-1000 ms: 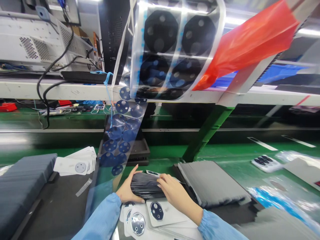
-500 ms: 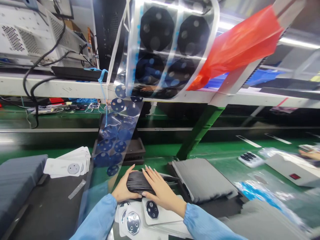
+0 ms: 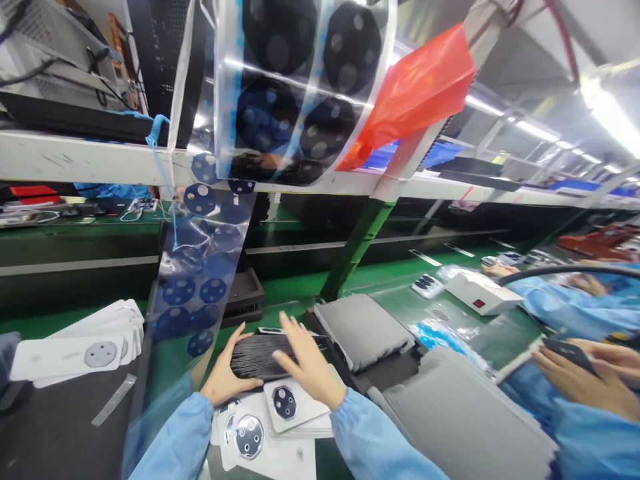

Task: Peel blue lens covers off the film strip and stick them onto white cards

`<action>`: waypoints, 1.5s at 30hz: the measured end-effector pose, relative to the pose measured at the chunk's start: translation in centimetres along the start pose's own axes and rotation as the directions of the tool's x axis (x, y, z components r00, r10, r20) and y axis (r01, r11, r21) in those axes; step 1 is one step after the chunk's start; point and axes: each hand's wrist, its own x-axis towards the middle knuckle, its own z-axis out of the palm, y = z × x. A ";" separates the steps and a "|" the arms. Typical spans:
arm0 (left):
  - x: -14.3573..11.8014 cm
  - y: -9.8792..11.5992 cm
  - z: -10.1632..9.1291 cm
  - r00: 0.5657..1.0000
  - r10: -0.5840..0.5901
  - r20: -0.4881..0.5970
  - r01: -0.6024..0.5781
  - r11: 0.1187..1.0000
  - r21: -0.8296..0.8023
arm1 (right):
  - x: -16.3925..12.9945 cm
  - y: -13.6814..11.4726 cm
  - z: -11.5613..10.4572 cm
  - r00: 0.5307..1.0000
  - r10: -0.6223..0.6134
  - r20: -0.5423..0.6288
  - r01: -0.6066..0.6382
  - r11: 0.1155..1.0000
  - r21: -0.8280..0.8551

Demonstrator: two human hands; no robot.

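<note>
A thick stack of thin black sheets (image 3: pixel 260 357) stands on edge in front of me. My left hand (image 3: pixel 220 377) is wrapped round its left end, fingers behind and thumb along the near side. Over the right part of the stack is my right hand (image 3: pixel 313 370), its fingers outstretched and thumb apart; whether it touches the sheets I cannot tell. Just below lie overlapping white cards (image 3: pixel 285 460) bearing dark octagonal plates with round holes, one of them a shiny plate (image 3: pixel 249 437).
Grey foam-like sheets (image 3: pixel 465 413) and a grey stack (image 3: pixel 363 330) lie to the right. A clear film strip (image 3: pixel 200 293) with blue discs hangs left of centre. White cards (image 3: pixel 70 357) fan out at left. At right, a co-worker's hands (image 3: pixel 590 380) hold a dark flat piece.
The view has swung to the right, bringing the co-workers at the right into sight. My right hand's fingers have lifted and spread off the stack; the left hand keeps its hold.
</note>
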 end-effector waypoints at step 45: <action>-0.3 -1.4 0.1 0.999 -0.026 -0.039 0.025 0.999 -0.034 | 6.0 6.4 -1.0 0.991 0.074 0.111 -0.077 0.996 0.032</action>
